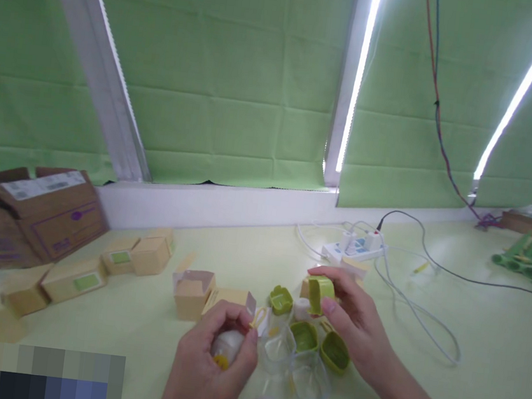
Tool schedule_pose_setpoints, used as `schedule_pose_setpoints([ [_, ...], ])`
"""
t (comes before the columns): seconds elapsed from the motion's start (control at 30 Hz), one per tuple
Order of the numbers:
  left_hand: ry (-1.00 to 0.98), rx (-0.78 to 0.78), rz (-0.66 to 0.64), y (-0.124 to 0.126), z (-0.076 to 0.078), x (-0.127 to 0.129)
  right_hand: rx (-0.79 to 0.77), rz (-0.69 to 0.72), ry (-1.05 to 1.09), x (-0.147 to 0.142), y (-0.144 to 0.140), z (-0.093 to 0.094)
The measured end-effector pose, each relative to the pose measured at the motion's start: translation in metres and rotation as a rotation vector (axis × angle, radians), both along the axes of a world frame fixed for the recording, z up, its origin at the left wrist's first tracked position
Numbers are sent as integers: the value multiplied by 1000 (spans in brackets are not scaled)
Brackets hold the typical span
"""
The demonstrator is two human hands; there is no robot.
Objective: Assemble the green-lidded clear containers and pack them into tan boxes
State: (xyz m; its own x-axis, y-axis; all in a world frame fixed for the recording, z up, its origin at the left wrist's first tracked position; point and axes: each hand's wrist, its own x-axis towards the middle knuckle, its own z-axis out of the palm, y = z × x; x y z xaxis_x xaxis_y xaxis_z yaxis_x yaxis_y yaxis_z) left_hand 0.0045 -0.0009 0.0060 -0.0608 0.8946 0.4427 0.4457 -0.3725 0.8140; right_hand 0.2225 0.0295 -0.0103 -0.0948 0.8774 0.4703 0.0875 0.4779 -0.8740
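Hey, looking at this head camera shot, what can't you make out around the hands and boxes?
- Head view: much of the white item, covered by the left hand.
- Head view: the green cup's far side, turned away and partly behind the right hand.
- Head view: print on the box label, too small and blurred.
- Head view: bottom-left corner, masked by pixel blocks.

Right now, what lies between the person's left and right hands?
In the head view, clear containers and open green cups lie on the table between the left hand and the right hand, which holds another green piece.
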Motion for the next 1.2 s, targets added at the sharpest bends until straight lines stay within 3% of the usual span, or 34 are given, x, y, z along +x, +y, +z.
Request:
schedule_pose_setpoints([
  [0.1,6,26,36,2,-1,-4,92,-72,-139,8,1,5],
  [0.2,-34,41,81,3,-2,-4,146,-55,-383,14,0,11],
  [0.33,-37,46,94,3,-3,-1,121,-92,-620,18,1,15],
  [0.73,64,157,58,4,-6,-4,-56,-203,-891,57,4,18],
  [0.97,118,194,40,0,-5,1,-256,-358,-1138,59,5,18],
  [1.2,164,192,20,-3,-6,3,-285,-376,-1181,62,12,6],
])
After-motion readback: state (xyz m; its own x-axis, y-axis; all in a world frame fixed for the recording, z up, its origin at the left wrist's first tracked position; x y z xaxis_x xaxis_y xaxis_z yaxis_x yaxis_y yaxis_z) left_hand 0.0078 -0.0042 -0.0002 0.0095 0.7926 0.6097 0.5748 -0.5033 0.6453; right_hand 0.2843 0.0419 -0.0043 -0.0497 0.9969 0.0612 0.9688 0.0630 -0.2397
